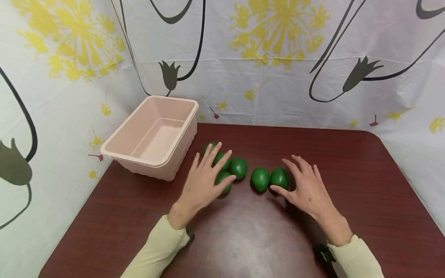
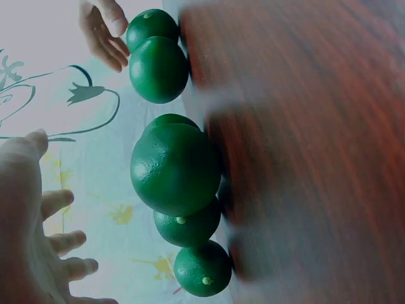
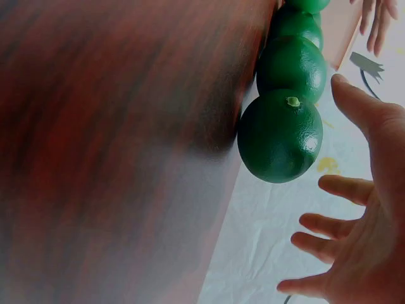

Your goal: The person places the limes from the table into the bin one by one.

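Several glossy dark green fruits, lime-like with small pale stem nubs, stand on the table in two groups. Over the left group, partly hiding it in the head view, my left hand [image 1: 203, 185] spreads its fingers and holds nothing. One fruit [image 1: 238, 168] of that group shows fully at its right side; another fruit [image 2: 176, 170] looms largest in the left wrist view. To the right, a pair sits side by side: a left fruit [image 1: 260, 179] and a right fruit [image 1: 279, 178]. Around the right one hovers my right hand [image 1: 307, 189], thumb and fingers apart; the right wrist view shows a gap from that fruit [image 3: 280, 136].
A pale pink plastic bin [image 1: 177, 150] stands at the table's back left, its inside bare. The dark red wooden table [image 1: 347, 166] meets a white cloth [image 1: 222, 46] printed with flowers behind and at the sides.
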The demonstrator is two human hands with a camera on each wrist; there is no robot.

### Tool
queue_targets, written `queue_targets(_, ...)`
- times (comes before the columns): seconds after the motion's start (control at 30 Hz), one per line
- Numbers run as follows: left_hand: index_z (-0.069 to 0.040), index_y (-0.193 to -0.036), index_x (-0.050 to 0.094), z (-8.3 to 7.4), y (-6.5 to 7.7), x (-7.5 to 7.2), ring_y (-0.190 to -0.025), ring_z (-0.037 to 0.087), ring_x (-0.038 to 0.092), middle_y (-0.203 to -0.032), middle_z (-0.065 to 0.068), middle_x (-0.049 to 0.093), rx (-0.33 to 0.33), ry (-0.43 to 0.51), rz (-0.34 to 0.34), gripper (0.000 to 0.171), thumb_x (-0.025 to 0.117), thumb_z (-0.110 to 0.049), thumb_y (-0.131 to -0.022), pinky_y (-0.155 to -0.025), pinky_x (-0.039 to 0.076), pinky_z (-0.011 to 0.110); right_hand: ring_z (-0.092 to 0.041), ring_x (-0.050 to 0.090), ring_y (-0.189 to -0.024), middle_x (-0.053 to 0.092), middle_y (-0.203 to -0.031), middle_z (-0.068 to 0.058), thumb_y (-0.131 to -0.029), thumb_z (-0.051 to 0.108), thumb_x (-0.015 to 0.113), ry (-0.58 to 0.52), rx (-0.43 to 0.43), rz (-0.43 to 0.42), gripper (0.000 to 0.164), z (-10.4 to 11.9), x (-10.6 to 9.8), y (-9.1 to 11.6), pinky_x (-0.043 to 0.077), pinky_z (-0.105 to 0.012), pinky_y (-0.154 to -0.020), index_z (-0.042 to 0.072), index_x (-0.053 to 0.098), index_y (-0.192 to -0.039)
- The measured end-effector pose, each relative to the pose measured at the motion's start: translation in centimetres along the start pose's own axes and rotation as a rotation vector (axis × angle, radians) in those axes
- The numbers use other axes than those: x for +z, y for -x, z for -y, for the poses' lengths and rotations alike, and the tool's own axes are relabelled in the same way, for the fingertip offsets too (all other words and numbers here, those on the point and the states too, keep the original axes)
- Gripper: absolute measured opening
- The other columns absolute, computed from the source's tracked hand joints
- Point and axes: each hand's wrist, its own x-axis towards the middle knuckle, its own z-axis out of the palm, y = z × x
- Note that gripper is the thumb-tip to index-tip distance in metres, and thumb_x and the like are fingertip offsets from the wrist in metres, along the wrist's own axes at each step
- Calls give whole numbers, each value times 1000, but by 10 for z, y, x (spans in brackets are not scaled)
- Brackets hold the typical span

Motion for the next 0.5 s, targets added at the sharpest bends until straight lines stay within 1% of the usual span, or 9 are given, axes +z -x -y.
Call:
queue_targets(0.07,-33,-163,35,2,1,-2,-162,29,24,-174,2,27,20,35,-51,68,41,-65,-104,-124,29,63,-47,41,-144,43,-157,-25,-82,49,85,-10,-5,4,87,0,0,0,23,-73,-118,10,50,-151)
queue_targets(0.17,-27,-160,43,5,1,-4,-157,29,36,-168,5,39,71,83,-156,63,46,-57,-105,-120,37,58,-48,44,-141,46,-155,-25,-83,43,85,-20,-10,5,82,1,0,0,28,-71,-116,9,51,-150)
queue_targets(0.3,-20,-155,52,9,1,-8,-145,28,51,-158,9,53,128,134,-305,56,56,-44,-104,-110,49,51,-50,46,-138,46,-154,-26,-86,36,84,-32,-4,21,79,1,1,0,34,-70,-111,8,50,-150)
queue_targets(0.4,-18,-151,56,12,1,-12,-137,25,58,-150,8,59,139,166,-379,52,60,-37,-103,-100,54,47,-50,47,-137,44,-155,-26,-88,34,82,-44,9,46,77,1,1,-1,38,-70,-108,8,48,-152)
queue_targets(0.5,-16,-148,59,15,2,-16,-131,24,62,-145,8,62,134,188,-427,49,62,-33,-102,-98,55,45,-50,48,-136,43,-156,-25,-90,34,81,-56,20,68,76,1,1,-1,42,-69,-106,8,47,-153)
